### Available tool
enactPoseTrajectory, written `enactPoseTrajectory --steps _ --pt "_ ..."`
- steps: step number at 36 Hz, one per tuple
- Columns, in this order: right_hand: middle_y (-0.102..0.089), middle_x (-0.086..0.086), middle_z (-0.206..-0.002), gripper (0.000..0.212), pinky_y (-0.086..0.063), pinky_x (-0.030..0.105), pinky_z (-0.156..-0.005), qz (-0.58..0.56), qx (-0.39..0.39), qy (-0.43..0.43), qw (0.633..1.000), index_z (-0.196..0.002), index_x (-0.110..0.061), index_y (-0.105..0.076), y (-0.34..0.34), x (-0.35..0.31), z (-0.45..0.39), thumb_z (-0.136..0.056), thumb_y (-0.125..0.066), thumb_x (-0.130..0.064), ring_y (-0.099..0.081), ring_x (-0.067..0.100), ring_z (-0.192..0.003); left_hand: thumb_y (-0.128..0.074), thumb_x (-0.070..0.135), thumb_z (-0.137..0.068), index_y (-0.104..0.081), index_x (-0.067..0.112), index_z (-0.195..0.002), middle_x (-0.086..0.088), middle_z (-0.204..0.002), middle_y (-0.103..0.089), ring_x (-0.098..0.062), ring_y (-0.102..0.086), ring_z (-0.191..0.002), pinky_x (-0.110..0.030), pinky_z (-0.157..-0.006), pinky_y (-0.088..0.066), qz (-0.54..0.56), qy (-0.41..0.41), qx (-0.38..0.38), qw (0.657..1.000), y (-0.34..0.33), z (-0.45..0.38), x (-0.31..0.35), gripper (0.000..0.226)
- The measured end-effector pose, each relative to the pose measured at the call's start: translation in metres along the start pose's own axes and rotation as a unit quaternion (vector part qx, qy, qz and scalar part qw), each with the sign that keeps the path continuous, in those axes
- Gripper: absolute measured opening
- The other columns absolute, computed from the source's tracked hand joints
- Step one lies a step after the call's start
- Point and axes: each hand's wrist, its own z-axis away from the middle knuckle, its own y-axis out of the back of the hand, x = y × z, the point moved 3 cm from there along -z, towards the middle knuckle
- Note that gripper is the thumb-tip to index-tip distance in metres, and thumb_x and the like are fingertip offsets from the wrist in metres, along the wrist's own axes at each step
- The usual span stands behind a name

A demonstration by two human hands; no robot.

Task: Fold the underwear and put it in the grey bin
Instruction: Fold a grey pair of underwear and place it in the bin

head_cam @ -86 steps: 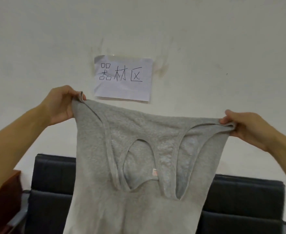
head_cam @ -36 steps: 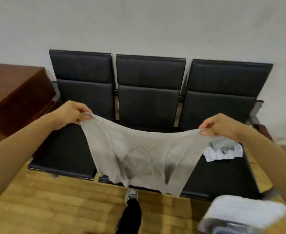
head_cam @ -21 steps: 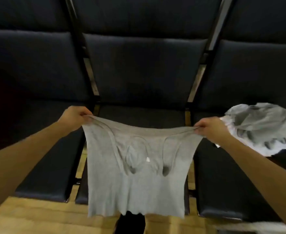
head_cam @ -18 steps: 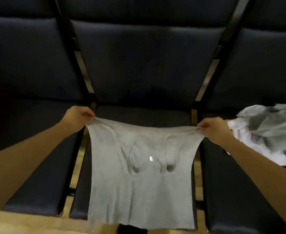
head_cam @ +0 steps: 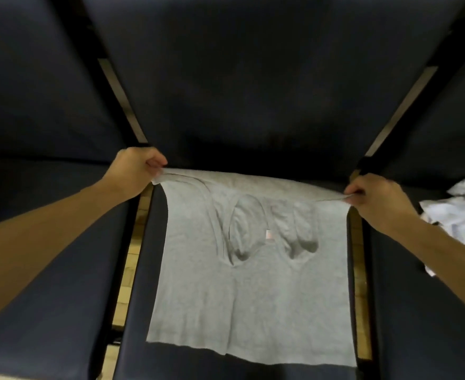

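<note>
From the head camera, a grey undershirt (head_cam: 249,283) lies spread on the middle seat (head_cam: 141,311) of a row of dark seats. Its body lies flat on the cushion. The bottom edge is close to the seat's front edge.

The left hand (head_cam: 135,172) pinches the top left shoulder strap, with its fingers curled tight around the cloth. The right hand (head_cam: 374,197) pinches the top right strap the same way. The top edge is pulled straight between them.

The cloth looks soft, thin and light. It will bend and flop easily, and it should not slip much on the seat. The two top corners are good places to hold it. To fold it, I think the side edges or the bottom corners would be good to grab next.

On the seat to the right sits a pile of crumpled white and grey cloth (head_cam: 456,209). It is blurry, so I cannot tell what it is.

No grey bin shows here, so I cannot say what is in it.
</note>
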Motion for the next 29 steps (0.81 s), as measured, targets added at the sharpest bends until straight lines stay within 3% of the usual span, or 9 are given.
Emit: enactPoseTrajectory --steps 5,8,15,25,29 --pt "-0.044 -0.008 -0.081 0.006 -0.033 0.024 -0.064 0.025 -0.010 0.036 0.999 -0.084 -0.018 -0.060 -0.013 0.009 0.055 -0.088 -0.063 -0.015 -0.044 0.013 -0.079 -0.059 0.003 -0.089 -0.068 0.006 -0.109 -0.006 -0.100 -0.065 -0.013 -0.056 -0.089 -0.023 -0.082 -0.042 -0.040 -0.014 -0.009 0.999 -0.005 0.051 -0.014 0.022" --pt "-0.039 -0.015 -0.074 0.013 -0.033 0.026 -0.069 0.020 -0.009 0.060 0.998 -0.079 -0.018 -0.058 -0.019 0.015 0.102 -0.085 -0.065 -0.011 -0.044 0.014 -0.078 -0.061 0.004 -0.088 -0.071 0.008 -0.100 -0.004 -0.093 -0.063 -0.013 -0.055 -0.080 -0.022 -0.073 -0.041 -0.087 -0.051 -0.006 0.995 -0.014 0.096 -0.024 0.017" --pt "-0.038 -0.017 -0.074 0.004 -0.032 0.026 -0.069 0.048 -0.008 0.109 0.993 -0.084 -0.010 -0.065 -0.047 0.035 0.189 -0.085 -0.065 -0.007 -0.043 0.012 -0.080 -0.064 -0.001 -0.085 -0.072 0.005 -0.091 -0.008 -0.092 -0.064 -0.018 -0.058 -0.075 -0.030 -0.074 -0.051 -0.081 -0.081 0.034 0.993 -0.049 0.195 -0.043 0.012" --pt "-0.051 -0.004 -0.084 0.004 -0.040 0.029 -0.071 0.048 -0.018 0.110 0.993 -0.083 -0.012 -0.065 -0.109 0.054 0.250 -0.085 -0.065 -0.009 -0.047 0.013 -0.082 -0.058 0.000 -0.089 -0.068 0.004 -0.089 -0.007 -0.093 -0.059 -0.024 -0.057 -0.077 -0.034 -0.069 -0.049 -0.069 -0.060 0.026 0.995 -0.099 0.265 -0.081 0.011" --pt "-0.055 -0.002 -0.084 0.008 -0.046 0.029 -0.069 0.069 -0.039 0.113 0.990 -0.080 -0.013 -0.067 -0.131 0.063 0.264 -0.082 -0.067 -0.005 -0.054 0.017 -0.077 -0.057 -0.001 -0.089 -0.068 0.004 -0.092 -0.009 -0.096 -0.059 -0.029 -0.061 -0.084 -0.039 -0.077 -0.052 -0.131 -0.080 -0.021 0.988 -0.118 0.284 -0.093 0.012"
